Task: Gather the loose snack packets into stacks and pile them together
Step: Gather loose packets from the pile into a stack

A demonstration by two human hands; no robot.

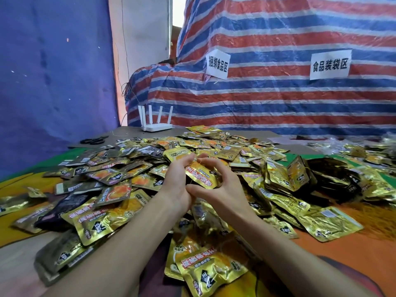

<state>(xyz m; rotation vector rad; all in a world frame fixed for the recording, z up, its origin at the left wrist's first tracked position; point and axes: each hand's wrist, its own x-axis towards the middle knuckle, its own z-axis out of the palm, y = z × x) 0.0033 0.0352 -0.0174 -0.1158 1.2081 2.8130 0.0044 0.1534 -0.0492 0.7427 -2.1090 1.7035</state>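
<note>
A wide heap of loose gold and dark foil snack packets covers the table. Both hands meet above the middle of the heap around a small stack of gold packets. My left hand grips the stack from the left, fingers curled over its top edge. My right hand holds it from the right, thumb and fingers curved round it. The wrists touch below the stack. A neater upright stack of packets stands to the right, beside dark packets.
A white router with several antennas stands at the table's far edge, black scissors to its left. A striped tarpaulin with two paper signs rises behind; a blue sheet hangs on the left. Orange string lies at right.
</note>
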